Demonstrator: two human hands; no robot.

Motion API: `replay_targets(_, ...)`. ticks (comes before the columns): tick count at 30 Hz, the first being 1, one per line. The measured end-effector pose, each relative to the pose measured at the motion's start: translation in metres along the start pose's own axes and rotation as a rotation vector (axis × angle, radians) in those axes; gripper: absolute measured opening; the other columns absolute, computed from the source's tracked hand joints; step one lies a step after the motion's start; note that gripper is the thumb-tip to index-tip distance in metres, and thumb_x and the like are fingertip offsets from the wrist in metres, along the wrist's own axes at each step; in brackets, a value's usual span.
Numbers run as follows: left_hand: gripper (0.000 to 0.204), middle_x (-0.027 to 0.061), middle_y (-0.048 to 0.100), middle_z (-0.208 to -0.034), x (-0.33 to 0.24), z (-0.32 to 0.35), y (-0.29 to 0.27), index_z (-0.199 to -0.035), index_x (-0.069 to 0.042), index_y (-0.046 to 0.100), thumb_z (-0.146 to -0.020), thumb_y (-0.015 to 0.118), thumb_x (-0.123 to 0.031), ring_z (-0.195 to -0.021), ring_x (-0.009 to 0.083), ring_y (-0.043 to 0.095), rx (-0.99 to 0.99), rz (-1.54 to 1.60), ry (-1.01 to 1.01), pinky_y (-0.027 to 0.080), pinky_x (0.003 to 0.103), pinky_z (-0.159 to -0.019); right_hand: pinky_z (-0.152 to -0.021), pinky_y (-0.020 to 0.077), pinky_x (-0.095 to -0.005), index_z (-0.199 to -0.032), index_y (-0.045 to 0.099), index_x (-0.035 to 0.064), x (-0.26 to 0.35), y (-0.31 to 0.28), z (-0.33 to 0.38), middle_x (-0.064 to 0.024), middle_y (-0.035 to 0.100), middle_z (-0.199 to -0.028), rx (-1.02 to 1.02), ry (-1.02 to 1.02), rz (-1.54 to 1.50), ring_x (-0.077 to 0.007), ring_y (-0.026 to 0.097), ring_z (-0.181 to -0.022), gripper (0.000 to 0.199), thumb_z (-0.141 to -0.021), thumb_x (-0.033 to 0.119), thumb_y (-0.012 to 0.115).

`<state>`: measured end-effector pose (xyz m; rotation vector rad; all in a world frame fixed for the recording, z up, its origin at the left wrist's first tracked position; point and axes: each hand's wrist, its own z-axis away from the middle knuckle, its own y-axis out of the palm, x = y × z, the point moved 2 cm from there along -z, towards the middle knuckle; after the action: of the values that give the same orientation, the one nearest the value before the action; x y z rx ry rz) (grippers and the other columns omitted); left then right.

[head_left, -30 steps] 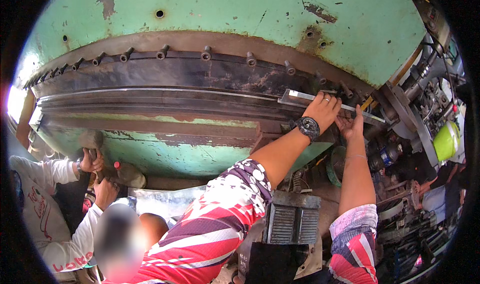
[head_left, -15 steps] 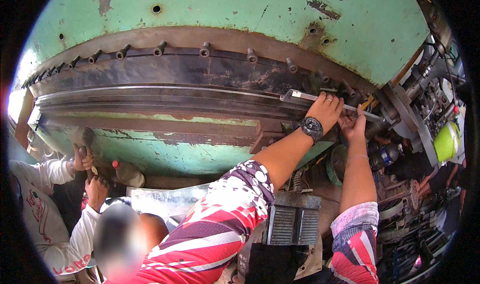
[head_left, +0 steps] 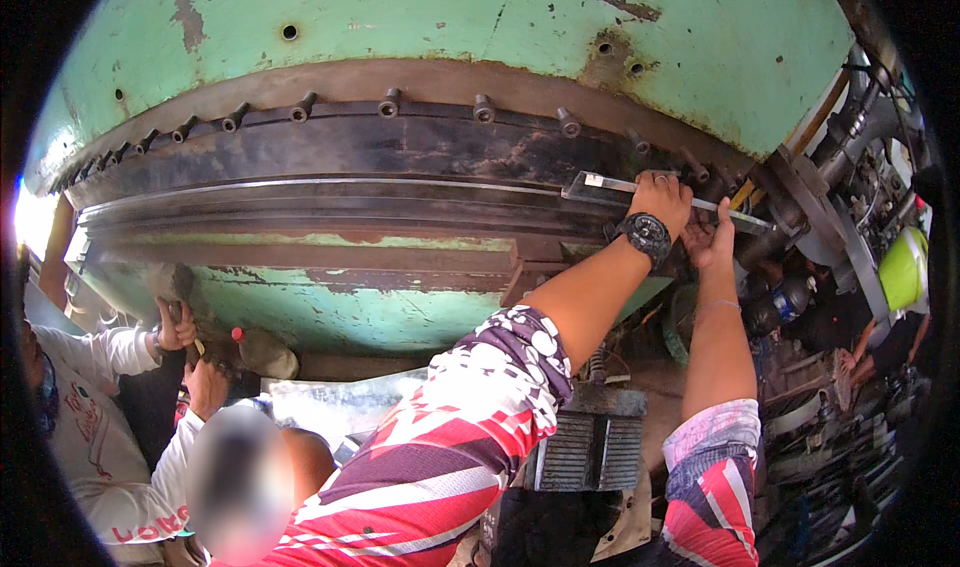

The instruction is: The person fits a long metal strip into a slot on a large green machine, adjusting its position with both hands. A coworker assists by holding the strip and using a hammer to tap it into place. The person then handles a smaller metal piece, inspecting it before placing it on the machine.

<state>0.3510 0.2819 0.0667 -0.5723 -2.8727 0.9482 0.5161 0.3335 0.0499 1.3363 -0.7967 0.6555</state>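
A long bent metal strip (head_left: pixel 603 189) lies at a slant along the right end of the dark pressing jaws of a large green machine. My left hand (head_left: pixel 660 202), with a black watch at its wrist, reaches over the strip, fingers curled round its upper edge. Just right of it and lower, my right hand (head_left: pixel 710 239) grips the same strip from below, its thumb standing up along the near face. The fingers of my right hand are partly hidden behind the strip and my left hand.
The green machine (head_left: pixel 450 22) carries a row of bolts above its dark upper jaw (head_left: pixel 330 152). At the left, a co-worker's hands (head_left: pixel 190 357) hold a hammer (head_left: pixel 170 282). A bottle with a red cap (head_left: pixel 265 355) stands nearby. A ridged metal pedal (head_left: pixel 585 452) sits below.
My left hand has shifted slightly right along the strip, and its fingers are more curled. The right hand keeps its place on the strip. The whole view has shifted a little.
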Motion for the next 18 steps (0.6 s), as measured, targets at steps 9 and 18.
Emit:
replay_targets(9,0.022,0.015,0.074,-0.096,-0.004,-0.016,0.011,-0.106,-0.006,0.07,-0.092,0.06,-0.019,-0.09,0.0332,0.072,0.075,0.062,-0.056,0.055,0.048,-0.077,-0.119,0.0349,-0.058,-0.16,0.02,-0.0003,0.005,-0.009,-0.01,-0.0244,0.033,-0.161,0.022,0.049,0.01,-0.042,0.04,-0.145,0.106,-0.091,0.065,0.067)
replay_targets(18,0.022,0.0174,0.075,-0.099,-0.003,-0.017,0.005,-0.103,-0.002,0.072,-0.093,0.058,-0.016,-0.093,0.0354,0.074,0.182,0.111,-0.144,0.058,0.048,-0.081,-0.118,0.0377,-0.0574,-0.163,0.008,0.0029,0.014,-0.017,0.004,-0.0283,0.027,-0.163,0.069,0.085,0.074,-0.043,0.038,-0.147,0.111,-0.092,0.067,0.065)
